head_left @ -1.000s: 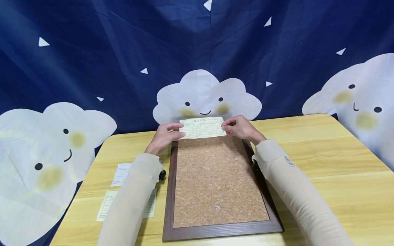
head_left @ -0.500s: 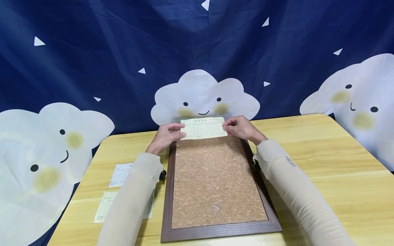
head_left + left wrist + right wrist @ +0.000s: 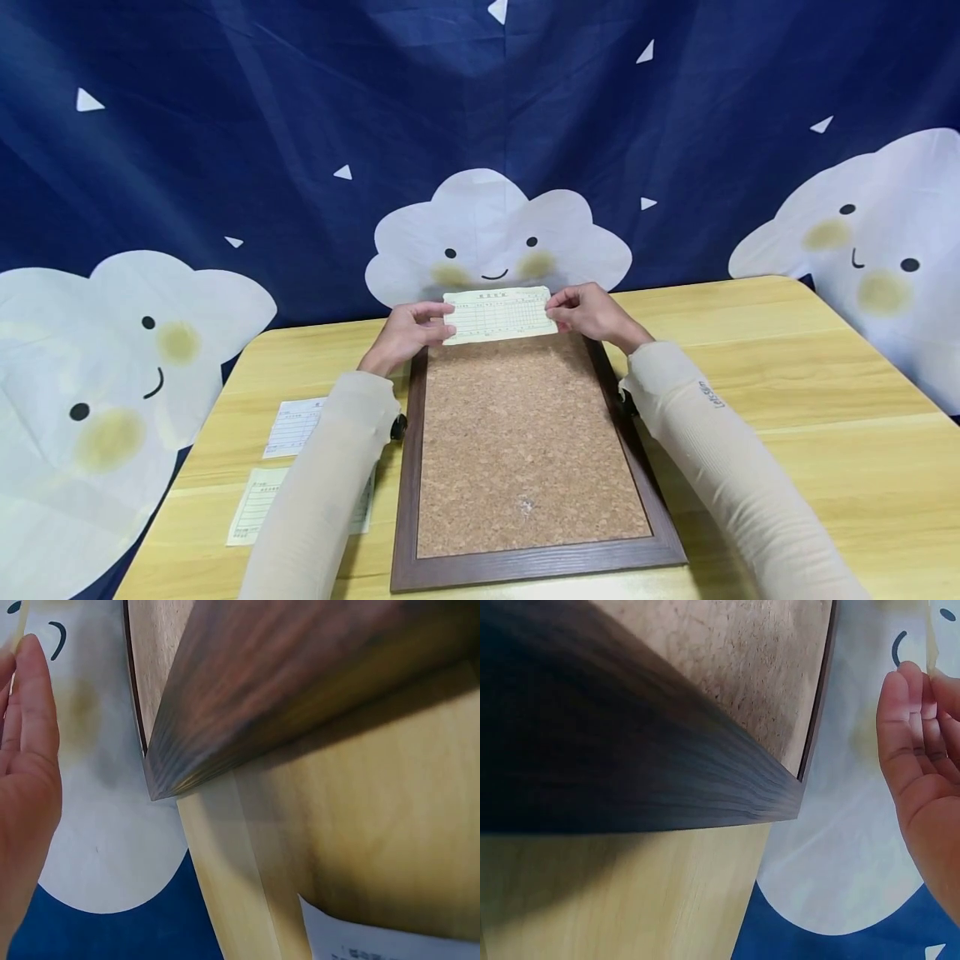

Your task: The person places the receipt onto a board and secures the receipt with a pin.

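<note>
A pale yellow-green printed form slip (image 3: pixel 498 315) is held up by both hands over the far end of a cork board (image 3: pixel 525 450) with a dark wood frame. At the slip's left edge my left hand (image 3: pixel 405 333) pinches it between thumb and fingers. My right hand (image 3: pixel 596 315) pinches the right edge the same way. In the left wrist view the left hand (image 3: pixel 26 735) shows at the left side, with a sliver of paper at its fingertips. The right wrist view has the right hand (image 3: pixel 922 750) at its right side, holding the slip's thin edge (image 3: pixel 931 637).
Left of the board lie a white form slip (image 3: pixel 292 427) and a pale green one (image 3: pixel 258 504), both partly hidden by the left sleeve. The wooden table (image 3: pixel 810 400) extends to the right. A dark blue cloth with clouds (image 3: pixel 498 225) hangs behind it.
The slip and both hands stay almost in place, the slip shifting slightly right over the board. The head view has turned a little to the right.
</note>
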Demonstrator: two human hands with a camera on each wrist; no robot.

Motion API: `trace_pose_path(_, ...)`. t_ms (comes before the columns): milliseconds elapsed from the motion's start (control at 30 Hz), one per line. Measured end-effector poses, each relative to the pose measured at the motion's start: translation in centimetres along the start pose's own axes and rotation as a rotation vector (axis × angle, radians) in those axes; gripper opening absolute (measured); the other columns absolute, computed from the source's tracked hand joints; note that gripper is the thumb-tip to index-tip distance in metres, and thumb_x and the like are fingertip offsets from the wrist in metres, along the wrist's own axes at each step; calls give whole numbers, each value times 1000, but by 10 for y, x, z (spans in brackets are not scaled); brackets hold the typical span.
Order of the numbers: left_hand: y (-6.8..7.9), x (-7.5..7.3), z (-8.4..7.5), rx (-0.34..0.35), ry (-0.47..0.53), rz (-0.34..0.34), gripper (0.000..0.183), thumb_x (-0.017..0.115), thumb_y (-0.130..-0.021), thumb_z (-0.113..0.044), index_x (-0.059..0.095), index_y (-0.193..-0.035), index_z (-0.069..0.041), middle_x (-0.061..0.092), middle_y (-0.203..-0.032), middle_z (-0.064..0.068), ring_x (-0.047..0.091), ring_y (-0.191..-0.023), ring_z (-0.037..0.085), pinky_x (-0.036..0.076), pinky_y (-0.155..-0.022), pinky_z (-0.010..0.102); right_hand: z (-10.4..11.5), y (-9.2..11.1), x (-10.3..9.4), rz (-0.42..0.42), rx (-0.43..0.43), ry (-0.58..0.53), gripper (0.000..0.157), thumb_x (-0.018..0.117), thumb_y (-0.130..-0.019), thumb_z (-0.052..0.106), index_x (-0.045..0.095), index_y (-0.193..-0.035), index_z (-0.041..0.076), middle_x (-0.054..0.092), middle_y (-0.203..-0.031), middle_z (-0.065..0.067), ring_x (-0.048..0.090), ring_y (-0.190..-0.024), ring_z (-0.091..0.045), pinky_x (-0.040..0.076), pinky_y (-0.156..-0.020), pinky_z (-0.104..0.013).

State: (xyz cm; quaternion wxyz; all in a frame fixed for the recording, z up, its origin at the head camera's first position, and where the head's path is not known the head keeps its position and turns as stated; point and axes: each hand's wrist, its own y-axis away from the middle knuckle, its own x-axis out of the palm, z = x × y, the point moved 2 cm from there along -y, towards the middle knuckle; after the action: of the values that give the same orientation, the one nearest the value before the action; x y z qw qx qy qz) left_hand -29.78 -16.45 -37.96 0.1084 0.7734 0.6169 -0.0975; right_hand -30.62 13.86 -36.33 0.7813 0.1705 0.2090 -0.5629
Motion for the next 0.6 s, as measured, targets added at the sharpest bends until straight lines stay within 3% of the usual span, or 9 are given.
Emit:
trace_pose_path(333,1,1,0,-28,-31,6,40,74,-89,-4,66,-128,-1,67,-112,19,68,-80,16,57,-84,42,-3,0,1,11,0,39,15,60,-99,5,67,-108,-6,64,-83,-10,63,-86,-36,52,-81,-45)
trace_pose_path(600,-1,1,3,-40,-20,5,41,73,-90,-3,64,-130,1,66,-115,18,68,-83,16,57,-83,36,-4,-1,4,7,-14,46,15,59,-99,3,66,-107,-7,64,-88,-15,63,-87,-33,53,-80,-41)
